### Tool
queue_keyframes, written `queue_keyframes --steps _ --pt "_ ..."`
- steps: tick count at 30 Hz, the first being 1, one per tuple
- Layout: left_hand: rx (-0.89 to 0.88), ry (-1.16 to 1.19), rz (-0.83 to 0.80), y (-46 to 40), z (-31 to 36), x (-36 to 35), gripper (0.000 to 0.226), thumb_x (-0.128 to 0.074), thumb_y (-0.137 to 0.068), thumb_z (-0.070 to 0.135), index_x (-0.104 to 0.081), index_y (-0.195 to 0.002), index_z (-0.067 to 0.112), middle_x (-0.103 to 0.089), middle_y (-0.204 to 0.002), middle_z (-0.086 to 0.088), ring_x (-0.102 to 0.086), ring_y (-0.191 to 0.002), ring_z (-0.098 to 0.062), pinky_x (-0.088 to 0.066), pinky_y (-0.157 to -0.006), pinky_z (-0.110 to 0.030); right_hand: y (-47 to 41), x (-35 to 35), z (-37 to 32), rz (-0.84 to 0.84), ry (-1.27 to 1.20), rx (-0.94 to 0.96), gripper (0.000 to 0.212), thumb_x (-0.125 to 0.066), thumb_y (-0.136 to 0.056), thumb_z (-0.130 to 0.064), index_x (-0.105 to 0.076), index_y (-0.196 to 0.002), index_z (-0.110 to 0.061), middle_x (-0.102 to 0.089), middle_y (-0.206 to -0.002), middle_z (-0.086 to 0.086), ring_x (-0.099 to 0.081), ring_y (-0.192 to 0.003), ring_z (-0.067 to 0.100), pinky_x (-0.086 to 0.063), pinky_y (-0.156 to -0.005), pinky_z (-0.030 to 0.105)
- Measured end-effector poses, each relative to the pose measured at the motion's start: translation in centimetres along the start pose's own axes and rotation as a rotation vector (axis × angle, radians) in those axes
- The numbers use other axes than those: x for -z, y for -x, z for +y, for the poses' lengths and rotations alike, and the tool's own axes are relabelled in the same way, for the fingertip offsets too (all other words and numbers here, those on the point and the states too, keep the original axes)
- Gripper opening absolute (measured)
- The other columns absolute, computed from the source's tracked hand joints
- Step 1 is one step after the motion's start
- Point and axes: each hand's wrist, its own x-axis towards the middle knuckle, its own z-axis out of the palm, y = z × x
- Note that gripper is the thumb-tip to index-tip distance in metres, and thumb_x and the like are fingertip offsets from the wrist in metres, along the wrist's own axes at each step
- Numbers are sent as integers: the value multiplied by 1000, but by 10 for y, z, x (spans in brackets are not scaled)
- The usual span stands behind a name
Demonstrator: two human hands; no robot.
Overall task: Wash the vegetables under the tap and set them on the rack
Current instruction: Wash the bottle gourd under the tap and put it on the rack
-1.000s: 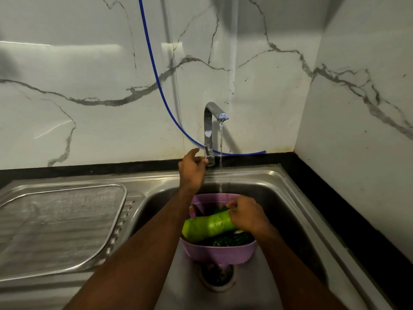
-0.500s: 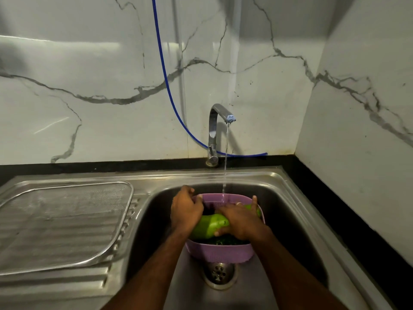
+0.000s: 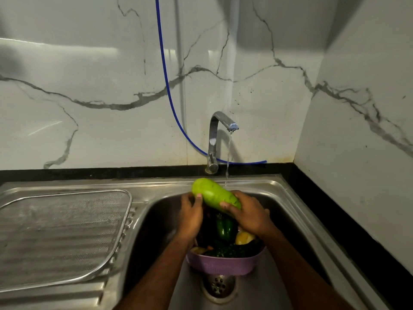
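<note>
Both hands, left hand and right hand, grip the gourd; probably heavy, wet and slippery, so hold both ends

one gourd, two hands, one tap, one basket

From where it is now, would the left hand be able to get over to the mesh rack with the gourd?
Probably yes. The left hand grips the gourd at its near end, and the mesh rack lies flat on the drainboard just left of the basin, with nothing standing between them.
</note>
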Motion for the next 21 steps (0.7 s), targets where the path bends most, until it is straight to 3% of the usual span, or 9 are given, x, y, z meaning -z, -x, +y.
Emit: queue_keyframes --steps 2,5,7,8,10,11,13,17,21 --pt "40 49 -93 -8 -14 -10 53 -61 -82 59 -51 -128 34 -67 -121 -3 -66 -111 -24 -51 -100 -52 -1 -3 1 22 -141 -31 74 -46 -79 -88 -61 -129 -36 -72 -122 -3 -66 -115 22 -48 -104 50" --pt "71 117 -233 12 6 -14 27 -58 -98 30 -56 -124 21 -69 -114 -15 -69 -98 -23 -57 -88 -44 -4 -11 1 23 -364 -128 72 -45 -89 -80 -66 -132 -25 -72 -126 4 -67 -117 23 -49 -107 46" --pt "129 97 -352 24 11 -20 23 -49 -103 35 -62 -111 17 -71 -107 -16 -68 -88 -21 -58 -72 -37 -4 -15 -5 22 -656 -236 72 -42 -89 -82 -69 -125 -25 -75 -116 6 -71 -108 22 -54 -103 50" --pt "169 114 -389 28 12 -22 28 -45 -104 40 -62 -111 19 -72 -106 -11 -69 -89 -20 -58 -69 -35 -2 -16 -10 7 -810 -307 61 -41 -96 -73 -69 -120 -24 -76 -109 9 -73 -100 23 -57 -96 50" --pt "221 201 -403 31 13 -26 31 -42 -105 43 -60 -118 22 -73 -111 -7 -71 -100 -22 -60 -83 -43 -4 -20 -14 -20 -974 -428 45 -40 -107 -54 -68 -115 -19 -75 -100 12 -73 -91 25 -61 -80 43" --pt "243 246 -390 31 14 -27 33 -42 -105 42 -59 -122 20 -72 -114 -9 -70 -104 -25 -57 -92 -47 -4 -24 -14 -27 -983 -453 43 -39 -108 -50 -66 -117 -18 -75 -100 13 -73 -90 24 -60 -77 39" --pt "267 294 -364 30 14 -27 37 -42 -105 39 -59 -126 13 -72 -114 -14 -70 -106 -28 -54 -98 -50 -5 -32 -13 -16 -932 -456 47 -40 -107 -53 -65 -126 -17 -74 -110 13 -72 -98 25 -60 -87 43" --pt "186 200 -423 31 7 -24 34 -56 -100 37 -64 -121 11 -76 -106 -12 -73 -99 -26 -58 -92 -45 -4 -40 -11 -88 -885 -519 58 -39 -105 -61 -65 -127 -14 -72 -121 16 -69 -110 30 -57 -95 44" --pt "40 8 -420 26 3 -20 35 -66 -94 40 -68 -116 13 -77 -104 -6 -73 -98 -21 -56 -94 -47 -10 -46 -12 -32 -868 -500 56 -38 -105 -59 -60 -134 -18 -70 -125 13 -68 -114 30 -51 -106 51"
